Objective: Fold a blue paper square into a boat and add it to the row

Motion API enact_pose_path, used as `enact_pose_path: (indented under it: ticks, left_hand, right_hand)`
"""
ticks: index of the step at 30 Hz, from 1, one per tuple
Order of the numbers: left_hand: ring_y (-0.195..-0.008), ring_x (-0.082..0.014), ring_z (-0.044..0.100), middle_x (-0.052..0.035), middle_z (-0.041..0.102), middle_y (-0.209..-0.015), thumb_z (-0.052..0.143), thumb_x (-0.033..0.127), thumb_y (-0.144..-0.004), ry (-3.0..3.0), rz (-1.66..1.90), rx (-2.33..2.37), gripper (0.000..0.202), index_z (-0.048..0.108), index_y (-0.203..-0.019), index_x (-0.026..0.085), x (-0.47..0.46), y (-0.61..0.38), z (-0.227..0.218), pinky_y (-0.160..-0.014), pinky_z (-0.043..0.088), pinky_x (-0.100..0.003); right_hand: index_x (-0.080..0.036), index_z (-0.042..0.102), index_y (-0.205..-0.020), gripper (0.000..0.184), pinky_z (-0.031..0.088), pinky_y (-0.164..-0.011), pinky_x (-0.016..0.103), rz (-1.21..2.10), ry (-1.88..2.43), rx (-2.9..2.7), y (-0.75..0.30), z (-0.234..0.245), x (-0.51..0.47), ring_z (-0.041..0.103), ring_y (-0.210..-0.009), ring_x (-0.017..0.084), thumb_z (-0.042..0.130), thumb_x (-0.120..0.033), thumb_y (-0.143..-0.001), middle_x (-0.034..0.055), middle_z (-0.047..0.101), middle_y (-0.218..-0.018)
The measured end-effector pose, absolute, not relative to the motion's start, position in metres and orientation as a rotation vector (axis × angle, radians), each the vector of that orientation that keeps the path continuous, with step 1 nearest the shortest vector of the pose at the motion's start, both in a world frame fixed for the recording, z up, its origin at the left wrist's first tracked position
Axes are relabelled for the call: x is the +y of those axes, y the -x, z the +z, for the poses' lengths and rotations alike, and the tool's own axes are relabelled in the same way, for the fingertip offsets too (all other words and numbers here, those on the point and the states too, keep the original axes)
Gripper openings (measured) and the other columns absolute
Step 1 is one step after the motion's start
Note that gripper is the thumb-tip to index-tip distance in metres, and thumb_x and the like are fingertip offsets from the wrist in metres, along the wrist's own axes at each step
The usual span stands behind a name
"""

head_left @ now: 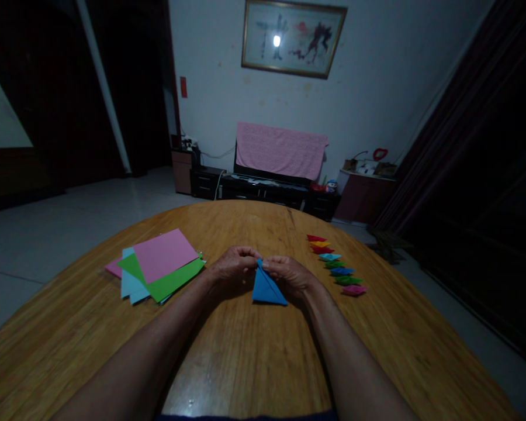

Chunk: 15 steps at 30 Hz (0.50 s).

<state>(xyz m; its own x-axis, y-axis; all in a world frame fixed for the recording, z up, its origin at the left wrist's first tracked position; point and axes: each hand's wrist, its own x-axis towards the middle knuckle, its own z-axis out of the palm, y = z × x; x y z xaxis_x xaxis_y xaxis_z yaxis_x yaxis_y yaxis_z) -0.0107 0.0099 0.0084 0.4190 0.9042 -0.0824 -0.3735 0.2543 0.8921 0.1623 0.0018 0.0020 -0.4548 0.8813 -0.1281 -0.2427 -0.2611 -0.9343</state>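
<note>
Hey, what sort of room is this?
Probably a home living room: there's a low black TV cabinet, a pink cloth draped over something on it, and a framed painting on the wall.

Two hands (234, 269), one blue paper triangle (267, 286), eight small folded paper pieces (334, 264)

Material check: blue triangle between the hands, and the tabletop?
The blue triangle looks like thin, matte coloured paper: a crisp diagonal crease, no sheen. The tabletop looks like varnished wood, possibly veneer: long straight grain and a glossy highlight near the front edge.
</note>
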Motion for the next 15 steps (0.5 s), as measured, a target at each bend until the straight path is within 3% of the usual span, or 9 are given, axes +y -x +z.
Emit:
enact_pose_path:
  ticks: [15]
  left_hand:
    - [-0.043, -0.0086, 0.046, 0.0024, 0.052, -0.048, 0.069, 0.010, -0.058, -0.997, 1.029, 0.777, 0.011, 0.064, -0.066, 0.015, 0.028, 0.011, -0.007, -0.044, 0.033, -0.021]
  right_hand:
    - [-0.015, 0.066, -0.073, 0.030, 0.033, -0.053, 0.024, 1.706, 0.995, -1.215, -0.161, 0.004, 0.007, 0.047, -0.053, 0.010, 0.081, -0.037, -0.061, -0.0011, 0.060, -0.062]
